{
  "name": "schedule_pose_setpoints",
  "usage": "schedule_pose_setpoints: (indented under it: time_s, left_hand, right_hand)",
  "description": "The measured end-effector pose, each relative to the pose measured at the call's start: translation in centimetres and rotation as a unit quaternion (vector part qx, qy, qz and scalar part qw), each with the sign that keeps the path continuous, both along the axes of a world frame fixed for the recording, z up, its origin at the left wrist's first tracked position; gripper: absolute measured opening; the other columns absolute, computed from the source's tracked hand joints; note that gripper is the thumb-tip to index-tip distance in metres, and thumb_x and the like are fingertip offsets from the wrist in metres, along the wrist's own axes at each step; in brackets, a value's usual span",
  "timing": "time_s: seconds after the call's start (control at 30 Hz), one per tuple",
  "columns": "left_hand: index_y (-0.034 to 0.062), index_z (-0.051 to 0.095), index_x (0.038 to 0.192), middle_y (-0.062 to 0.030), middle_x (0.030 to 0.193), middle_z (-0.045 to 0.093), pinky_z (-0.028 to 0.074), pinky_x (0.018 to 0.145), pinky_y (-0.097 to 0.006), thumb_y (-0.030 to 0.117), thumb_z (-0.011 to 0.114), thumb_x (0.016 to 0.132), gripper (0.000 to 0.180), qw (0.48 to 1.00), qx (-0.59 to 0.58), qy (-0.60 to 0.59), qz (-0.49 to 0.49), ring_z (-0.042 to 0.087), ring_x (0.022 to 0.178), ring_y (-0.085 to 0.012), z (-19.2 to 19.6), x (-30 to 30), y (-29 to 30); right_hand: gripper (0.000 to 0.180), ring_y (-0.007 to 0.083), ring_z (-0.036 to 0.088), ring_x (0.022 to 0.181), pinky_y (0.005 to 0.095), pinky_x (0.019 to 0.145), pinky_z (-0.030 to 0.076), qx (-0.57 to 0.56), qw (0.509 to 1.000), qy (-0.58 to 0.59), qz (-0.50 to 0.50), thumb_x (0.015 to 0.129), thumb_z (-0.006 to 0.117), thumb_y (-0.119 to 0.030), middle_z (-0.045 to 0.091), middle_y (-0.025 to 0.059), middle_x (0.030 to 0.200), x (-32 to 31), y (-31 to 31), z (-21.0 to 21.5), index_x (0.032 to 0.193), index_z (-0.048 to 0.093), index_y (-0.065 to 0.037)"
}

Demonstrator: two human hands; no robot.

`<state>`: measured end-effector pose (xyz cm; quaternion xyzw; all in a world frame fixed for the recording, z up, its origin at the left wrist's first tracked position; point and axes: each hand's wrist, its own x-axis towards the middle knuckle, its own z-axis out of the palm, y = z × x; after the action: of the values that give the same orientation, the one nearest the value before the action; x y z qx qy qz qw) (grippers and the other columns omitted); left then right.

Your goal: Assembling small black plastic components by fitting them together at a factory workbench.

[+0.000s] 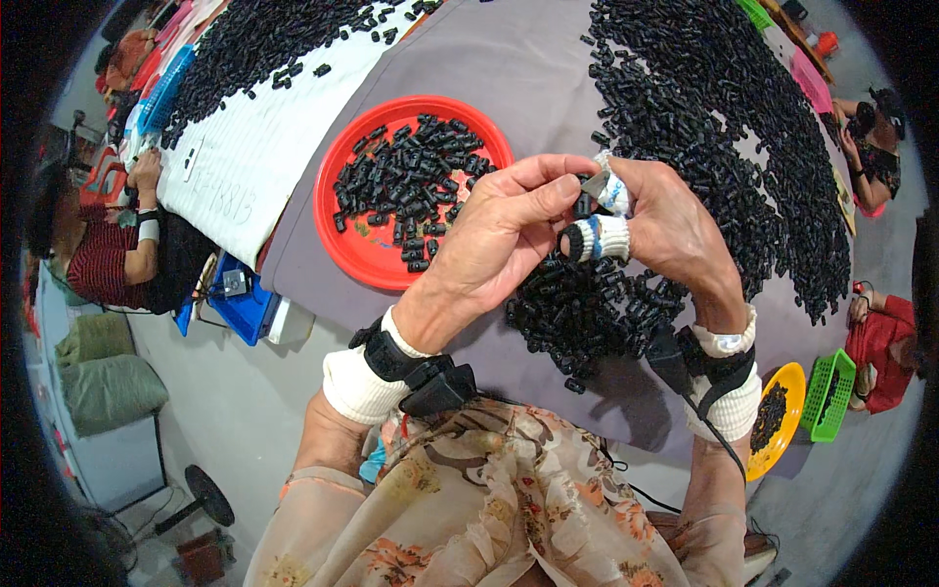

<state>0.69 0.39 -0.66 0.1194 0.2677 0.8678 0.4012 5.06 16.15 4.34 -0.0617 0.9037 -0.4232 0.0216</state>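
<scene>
My left hand (494, 230) is raised over the table, thumb and fingertips pinched on a small black cylindrical part (584, 206). Facing it, my right hand (675, 220) has white and blue cloth wraps on its thumb and a finger. Between its wrapped fingers sits a small grey pointed piece (595, 184), like a blade tip, close against the black part. Most of that piece is hidden by the wrap. Below both hands lies a loose heap of the same black parts (587, 318). A red round tray (337, 245) holding many such parts stands left of my hands.
More black parts (724, 127) spread across the grey-covered table (460, 49). A white cloth (240, 181) with another heap is at the far left. At the right are a yellow plate (794, 391) and a green basket (831, 421). Other people sit around the table.
</scene>
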Motion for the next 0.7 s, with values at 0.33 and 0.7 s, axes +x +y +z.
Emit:
schedule_pose_setpoints:
  time_s: [0.33, 0.7]
  left_hand:
    - [-0.0015, 0.055, 0.107, -0.0065, 0.095, 0.060, 0.048, 0.073, -0.024, 0.010, 0.051, 0.088, 0.023, 1.000, -0.017, 0.006, 0.004, 0.057, 0.082, -0.0110, -0.1, 0.0, 0.0]
    - [-0.0016, 0.058, 0.103, -0.0054, 0.091, 0.060, 0.046, 0.065, -0.021, 0.009, 0.054, 0.086, 0.020, 0.998, -0.053, 0.028, 0.026, 0.054, 0.074, -0.0079, -0.5, -0.1, 0.0]
  right_hand:
    - [0.033, 0.0191, 0.045, 0.050, 0.0341, 0.051, 0.039, -0.006, 0.999, -0.038, 0.008, 0.067, 0.068, -0.027, 0.052, 0.0110, 0.057, 0.0, 0.0, 0.1, 0.073, 0.052, 0.002]
    - [0.027, 0.0243, 0.049, 0.050, 0.0348, 0.051, 0.040, -0.016, 0.999, 0.001, 0.032, 0.070, 0.063, -0.024, 0.053, 0.0133, 0.058, 0.1, -0.1, -0.8, 0.075, 0.054, 0.001]
